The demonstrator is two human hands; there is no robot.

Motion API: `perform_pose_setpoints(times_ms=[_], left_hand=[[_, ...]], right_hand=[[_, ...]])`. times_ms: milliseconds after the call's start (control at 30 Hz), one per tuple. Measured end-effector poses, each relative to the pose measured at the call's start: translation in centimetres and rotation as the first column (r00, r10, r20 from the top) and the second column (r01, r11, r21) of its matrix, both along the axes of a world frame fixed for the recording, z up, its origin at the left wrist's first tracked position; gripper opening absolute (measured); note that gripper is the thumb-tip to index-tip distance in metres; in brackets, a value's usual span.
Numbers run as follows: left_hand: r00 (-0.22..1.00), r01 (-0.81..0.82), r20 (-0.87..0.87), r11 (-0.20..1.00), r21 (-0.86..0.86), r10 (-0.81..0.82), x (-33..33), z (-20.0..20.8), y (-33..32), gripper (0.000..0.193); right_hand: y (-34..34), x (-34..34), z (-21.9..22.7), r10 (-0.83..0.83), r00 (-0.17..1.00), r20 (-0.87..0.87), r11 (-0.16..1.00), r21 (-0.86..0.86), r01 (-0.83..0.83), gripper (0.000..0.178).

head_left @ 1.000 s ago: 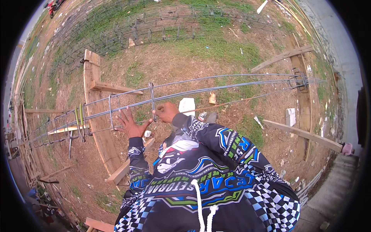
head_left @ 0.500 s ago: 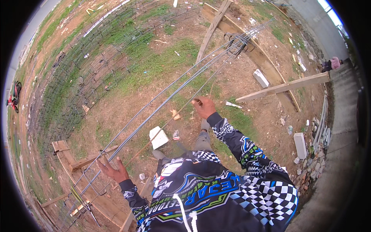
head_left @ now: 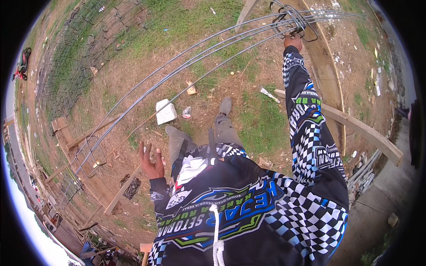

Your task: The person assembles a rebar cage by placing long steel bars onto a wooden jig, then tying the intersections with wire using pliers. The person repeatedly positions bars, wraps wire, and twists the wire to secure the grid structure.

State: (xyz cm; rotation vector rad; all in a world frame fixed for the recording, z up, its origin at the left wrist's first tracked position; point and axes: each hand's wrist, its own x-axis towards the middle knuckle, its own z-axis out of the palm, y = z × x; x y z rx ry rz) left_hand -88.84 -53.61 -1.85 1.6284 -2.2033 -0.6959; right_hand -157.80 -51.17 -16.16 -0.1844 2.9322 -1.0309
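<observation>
Out on the patchy grass and dirt, a person stands beside a long bundle of steel rods [head_left: 177, 66] that runs across the ground from the lower left to the upper right. Their right hand [head_left: 293, 42] is stretched far out and rests at the rods' far end, right where a cluster of bent wire loops [head_left: 295, 20] is bunched around the bars; whether the fingers are actually closed on a rod or a loop I cannot tell from here. Their left hand [head_left: 151, 162] hangs low and free, fingers spread open, holding nothing, well apart from the rods. The two hands are far from each other. A pale block [head_left: 165, 111] lies on the dirt just beside the rods, near the person's shoes [head_left: 225, 105]. A long wooden plank [head_left: 350, 126] lies on the right, beyond the outstretched arm, and a wooden frame [head_left: 66, 133] stands at the rods' lower-left end. Wire fencing [head_left: 75, 57] covers the ground at upper left.
</observation>
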Motion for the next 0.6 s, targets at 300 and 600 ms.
perform_pose_setpoints(times_ms=[300, 600], left_hand=[[0.958, -0.278, 0.061, 0.96, -0.019, 0.279, 0.6, -0.7, 3.8, 0.032], [0.932, -0.324, 0.07, 0.903, -0.281, 0.357, 1.4, -2.6, -0.8, 0.071]], right_hand=[[-1.3, 5.7, 7.9, 0.326, 0.91, -0.254, 0.943, 0.156, -0.294, 0.032], [-7.1, 10.4, 10.4, 0.741, 0.615, -0.271, 0.657, 0.483, -0.579, 0.038]])
